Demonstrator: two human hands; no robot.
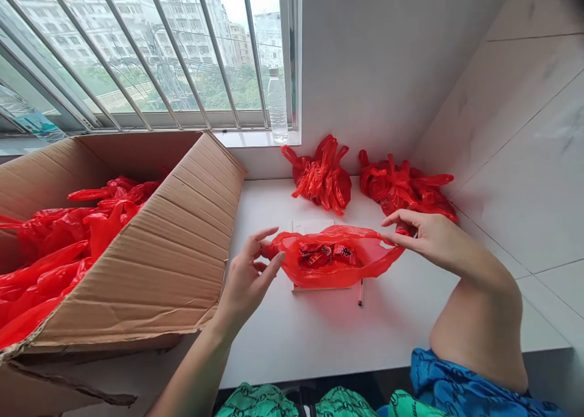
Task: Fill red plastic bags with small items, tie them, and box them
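Observation:
In front of me a red plastic bag (319,278) is stretched wide, its mouth facing up. Small red wrapped packets (323,256) with dark and white print lie inside it. At the bag's left end, the fingers of my left hand (249,277) are closed on the handle. My right hand (422,237) grips the opposite handle, pulling it out to the right. Partly hidden under the bag is a flat white object (312,226), its kind unclear. Below the bag's lower edge a thin pen (361,295) shows in part.
A large cardboard box (168,247) full of red plastic bags (104,228) stands at the left. Two filled red bags (326,177) (401,186) sit at the back of the white table (283,344). A water bottle (277,107) is on the sill by the barred window.

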